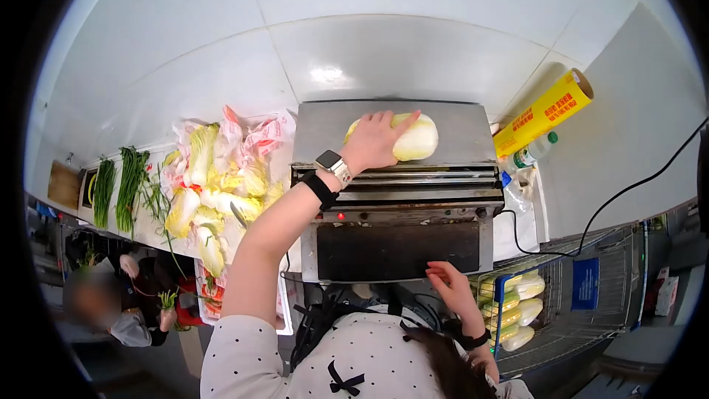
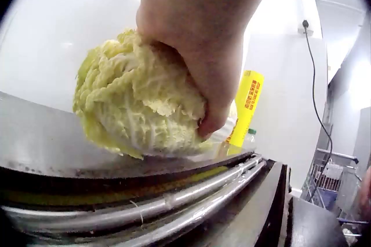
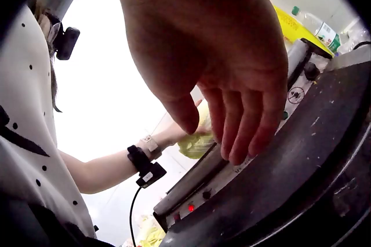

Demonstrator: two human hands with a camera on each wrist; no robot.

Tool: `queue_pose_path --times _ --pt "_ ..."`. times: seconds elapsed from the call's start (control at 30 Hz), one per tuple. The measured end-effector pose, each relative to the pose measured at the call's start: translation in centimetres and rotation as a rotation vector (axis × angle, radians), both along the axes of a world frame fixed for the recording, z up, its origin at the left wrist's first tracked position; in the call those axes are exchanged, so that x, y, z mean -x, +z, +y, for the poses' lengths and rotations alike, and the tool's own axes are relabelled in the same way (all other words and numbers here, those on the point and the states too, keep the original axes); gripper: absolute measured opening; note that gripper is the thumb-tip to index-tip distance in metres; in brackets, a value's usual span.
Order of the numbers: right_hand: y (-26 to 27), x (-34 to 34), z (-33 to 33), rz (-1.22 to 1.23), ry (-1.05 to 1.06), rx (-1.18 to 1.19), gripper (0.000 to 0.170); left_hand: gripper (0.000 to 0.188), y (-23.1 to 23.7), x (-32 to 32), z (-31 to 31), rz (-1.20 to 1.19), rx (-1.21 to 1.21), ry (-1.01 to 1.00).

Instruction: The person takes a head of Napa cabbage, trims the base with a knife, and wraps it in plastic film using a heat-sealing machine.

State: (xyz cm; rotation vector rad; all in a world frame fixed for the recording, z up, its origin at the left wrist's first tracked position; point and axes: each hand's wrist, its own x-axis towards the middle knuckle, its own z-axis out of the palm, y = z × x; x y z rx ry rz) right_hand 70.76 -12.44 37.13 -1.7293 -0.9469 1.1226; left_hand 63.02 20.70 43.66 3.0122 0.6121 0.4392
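Note:
A napa cabbage lies on its side on the steel top of a wrapping machine. My left hand grips it from above. In the left wrist view, the thumb curls down along the leafy side of the cabbage, and its other fingers are hidden behind it. Metal rollers run just in front of the cabbage. My right hand hangs over the front right corner of the dark plate, fingers loosely bent; seen from the right wrist, it holds nothing.
Loose cabbage leaves and a knife lie left of the machine, with green stalks beyond. At right stand a yellow roll, a plastic bottle and a cart with wrapped cabbages. A person is at lower left.

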Motion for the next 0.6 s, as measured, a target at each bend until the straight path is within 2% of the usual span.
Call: queue_pose_path --times 0.13,0.27,0.37,0.47,0.57,0.6 --pt "0.5 -1.2 0.7 0.007 0.062 -0.029 0.026 0.093 -0.2 0.0 0.4 0.107 -0.061 -0.037" --pt "0.9 -2.5 1.3 0.007 0.085 -0.040 0.025 0.104 0.8 1.0 0.2 0.125 0.024 -0.054" --pt "1.7 -4.0 2.4 0.005 0.081 -0.069 0.025 0.106 0.5 1.3 0.0 0.095 -0.049 -0.063" --pt "2.8 -5.9 4.2 -0.165 0.061 -0.104 0.021 0.109 0.3 1.8 0.0 0.011 -0.028 -0.031" --pt "3.3 -7.5 6.2 -0.261 0.004 -0.185 0.016 0.102 0.7 3.5 0.0 -0.070 0.011 0.044" --pt "3.5 -7.9 6.9 -0.278 -0.011 -0.209 0.015 0.095 0.7 4.6 0.2 -0.100 0.007 0.088"
